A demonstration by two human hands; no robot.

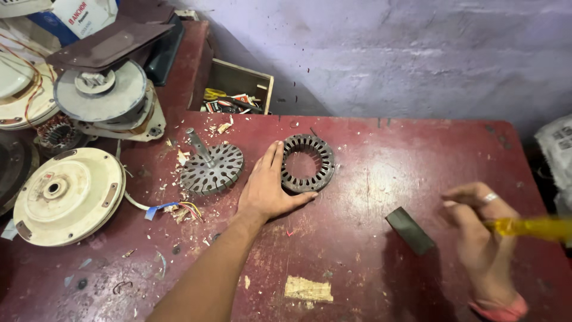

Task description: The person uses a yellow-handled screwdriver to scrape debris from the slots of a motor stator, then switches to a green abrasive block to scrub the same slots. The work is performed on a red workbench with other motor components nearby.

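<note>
Steel stator ring [307, 163] touches spread left hand [267, 189]; right hand [480, 229] grips yellow-handled tool [536, 228].

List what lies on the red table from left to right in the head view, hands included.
Cream motor cover → finned rotor with shaft → left hand → slotted stator ring → dark block → right hand holding a yellow-handled tool.

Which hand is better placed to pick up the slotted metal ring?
Left. The left hand already rests against the metal ring, fingers curved round its edge. The right hand is far off, holding a yellow tool handle.
</note>
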